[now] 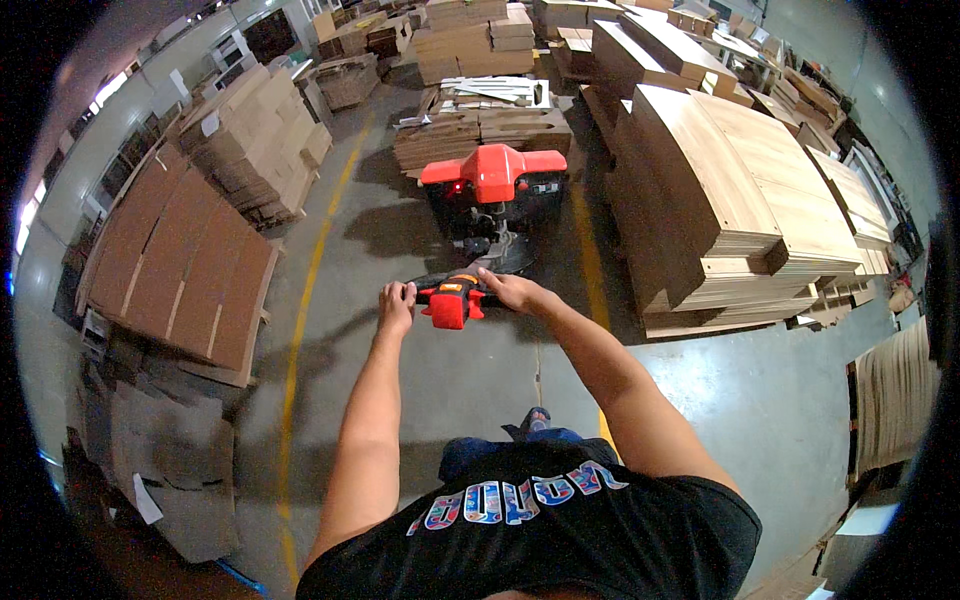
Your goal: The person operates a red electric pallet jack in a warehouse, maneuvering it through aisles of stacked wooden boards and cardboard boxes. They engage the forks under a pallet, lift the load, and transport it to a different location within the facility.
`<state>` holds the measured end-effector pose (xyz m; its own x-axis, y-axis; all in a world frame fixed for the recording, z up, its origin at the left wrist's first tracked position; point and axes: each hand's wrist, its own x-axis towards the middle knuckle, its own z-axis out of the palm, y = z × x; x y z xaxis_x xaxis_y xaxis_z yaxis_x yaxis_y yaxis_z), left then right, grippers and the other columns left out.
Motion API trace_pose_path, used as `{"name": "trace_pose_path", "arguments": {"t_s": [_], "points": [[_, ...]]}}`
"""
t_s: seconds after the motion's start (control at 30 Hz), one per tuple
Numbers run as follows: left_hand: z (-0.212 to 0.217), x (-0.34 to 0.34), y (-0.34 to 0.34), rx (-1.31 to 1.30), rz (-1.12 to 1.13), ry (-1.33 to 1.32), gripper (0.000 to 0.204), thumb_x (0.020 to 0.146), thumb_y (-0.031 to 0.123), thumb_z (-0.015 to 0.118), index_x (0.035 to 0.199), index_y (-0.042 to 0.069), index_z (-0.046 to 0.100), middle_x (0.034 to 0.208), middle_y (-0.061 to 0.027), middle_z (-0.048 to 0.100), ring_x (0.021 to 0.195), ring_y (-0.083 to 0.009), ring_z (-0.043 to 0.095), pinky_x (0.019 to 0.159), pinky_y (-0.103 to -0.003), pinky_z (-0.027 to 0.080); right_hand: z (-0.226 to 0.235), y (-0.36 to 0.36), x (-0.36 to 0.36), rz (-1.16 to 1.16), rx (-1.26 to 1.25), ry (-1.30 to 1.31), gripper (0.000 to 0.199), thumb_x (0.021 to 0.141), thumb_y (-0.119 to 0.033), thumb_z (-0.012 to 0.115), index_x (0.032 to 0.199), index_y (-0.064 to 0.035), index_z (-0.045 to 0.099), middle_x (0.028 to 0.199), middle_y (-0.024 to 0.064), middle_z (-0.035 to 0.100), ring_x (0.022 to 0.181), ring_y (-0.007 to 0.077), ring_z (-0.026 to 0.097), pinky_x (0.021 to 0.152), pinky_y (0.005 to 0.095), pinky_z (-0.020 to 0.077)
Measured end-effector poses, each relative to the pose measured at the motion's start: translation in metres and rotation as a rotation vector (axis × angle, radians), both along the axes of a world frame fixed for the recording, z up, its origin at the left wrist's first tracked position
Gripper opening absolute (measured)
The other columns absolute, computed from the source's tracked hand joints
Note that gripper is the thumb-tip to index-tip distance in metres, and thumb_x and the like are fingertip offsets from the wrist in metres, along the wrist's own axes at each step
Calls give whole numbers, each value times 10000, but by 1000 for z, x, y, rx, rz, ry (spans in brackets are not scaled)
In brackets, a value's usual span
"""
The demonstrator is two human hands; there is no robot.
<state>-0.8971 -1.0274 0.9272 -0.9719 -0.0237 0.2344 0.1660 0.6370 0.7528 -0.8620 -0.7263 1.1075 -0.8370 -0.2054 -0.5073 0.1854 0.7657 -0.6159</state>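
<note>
My left hand [397,306] and my right hand [508,290] are closed around the two sides of a control handle [449,310], red and black with an orange part on top. The handle belongs to a powered pallet truck [495,172] with a red cover and a black lower body, standing just ahead of me. A small red light glows on the left of its cover. Beyond the truck sits a low stack of brown boards [480,135] with white strips [495,92] lying on top. The truck's forks are hidden from view.
Tall stacks of pale wood panels [735,190] line the right side. On the left are a brown board stack [175,260] and a cardboard pile [255,145]. Yellow floor lines [309,290] run along both sides of the aisle. More stacks [470,45] stand farther ahead.
</note>
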Motion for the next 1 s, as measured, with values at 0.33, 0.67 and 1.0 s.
{"name": "trace_pose_path", "arguments": {"t_s": [0.33, 0.67, 1.0], "points": [[-70, -188, -20, -25, -81, -7, 375, 1055, 371, 599, 921, 22, 622, 999, -215, 612, 1007, -428, 571, 918, -523, 464, -72, -8, -188, -68, -73, -153, 1119, 988, -866, 258, 1375, 122, 614, 1341, 291, 668, 1281, 354, 628, 1068, 421, 489], [-47, -266, -36, 64, -191, -29, 421, 1084, 400, 569, 914, 15, 584, 974, -187, 595, 978, -402, 560, 899, -500, 455, -92, -18, -272, -24, -38, -24, 894, 1043, -760, 394, 932, 82, 672, 716, 112, 602, 689, 237, 569, 699, 462, 498], [-66, -280, -58, 22, -207, -39, 438, 1081, 443, 566, 960, 24, 615, 1013, -192, 610, 1011, -404, 568, 928, -496, 454, -106, -30, -285, 262, -125, 27, 1092, 881, -862, 567, 1551, -2, 499, 1289, 295, 698, 1193, 400, 683, 1035, 475, 514]]}}
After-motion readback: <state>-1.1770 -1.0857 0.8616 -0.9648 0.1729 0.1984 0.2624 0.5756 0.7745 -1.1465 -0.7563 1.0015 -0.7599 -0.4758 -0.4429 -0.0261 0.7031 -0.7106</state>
